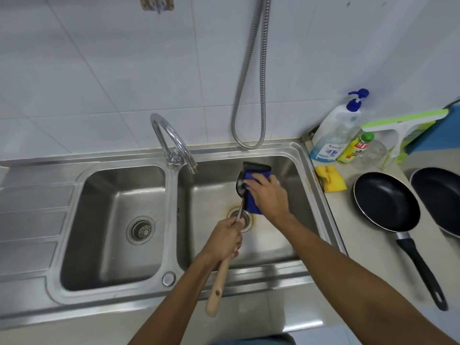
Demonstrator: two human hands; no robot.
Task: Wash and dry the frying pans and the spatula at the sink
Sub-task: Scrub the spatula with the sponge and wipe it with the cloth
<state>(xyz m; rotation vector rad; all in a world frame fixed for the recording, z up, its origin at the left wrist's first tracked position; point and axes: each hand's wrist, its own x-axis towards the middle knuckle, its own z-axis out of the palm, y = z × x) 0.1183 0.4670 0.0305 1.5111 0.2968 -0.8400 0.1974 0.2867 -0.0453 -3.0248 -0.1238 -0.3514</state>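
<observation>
The left hand is wrapped tight round the spatula where the metal shaft meets the wooden handle. The handle end sticks out below the fist towards the person, and the dark blade rises beyond it over the right basin of the sink. The right hand clutches a blue cloth folded round the blade, fingers curled over it, so the blade sits between cloth and palm. There is one spatula and two black frying pans, both on the counter right of the sink. The nearer pan has its handle pointing towards the person, and the farther pan is cut off by the edge of view. One yellow cloth lies by the sink rim.
</observation>
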